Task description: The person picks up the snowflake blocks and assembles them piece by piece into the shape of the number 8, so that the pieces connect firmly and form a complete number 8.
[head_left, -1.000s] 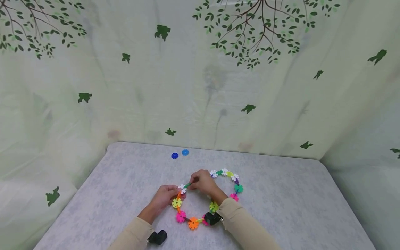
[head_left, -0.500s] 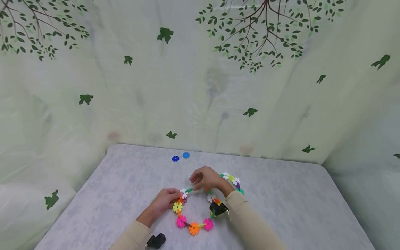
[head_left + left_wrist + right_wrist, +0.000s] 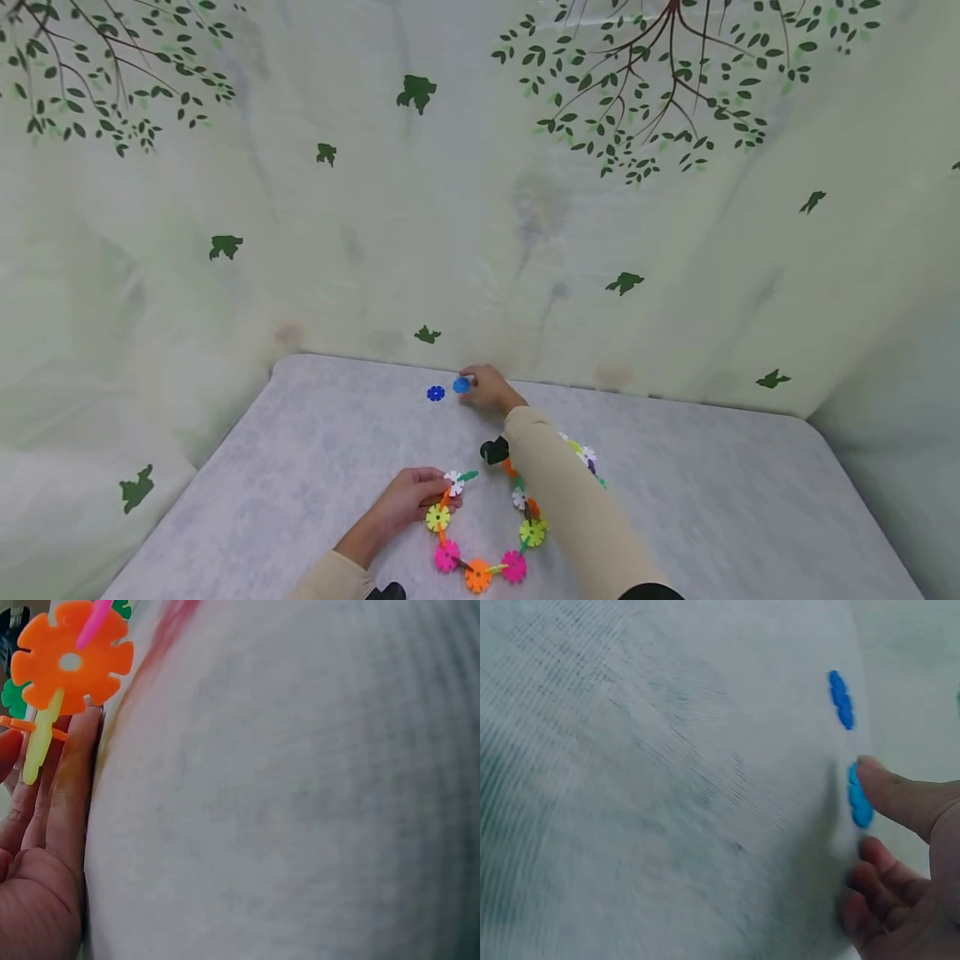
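My left hand (image 3: 411,498) pinches a white flower disc (image 3: 454,482) near one end of a chain of interlocking plastic flower discs (image 3: 477,577). A green disc (image 3: 468,476) sticks out edge-on past the white one. In the left wrist view an orange disc (image 3: 41,664) with a yellow one (image 3: 43,739) slotted into it hangs before the palm. My right hand (image 3: 491,390) reaches to the table's far edge, thumb at a light blue flower disc (image 3: 860,799) and the other fingers spread below it. The right sleeve hides part of the chain.
A dark blue flower disc (image 3: 436,392) lies just left of the light blue one. The chain's far part (image 3: 588,454) curves out beyond the right sleeve. A pale curtain (image 3: 360,250) with leaf prints rises behind the grey table (image 3: 315,433).
My right hand has let go of the green disc at the chain's end and moved away to the light blue disc at the back. My left hand keeps its pinch on the chain.
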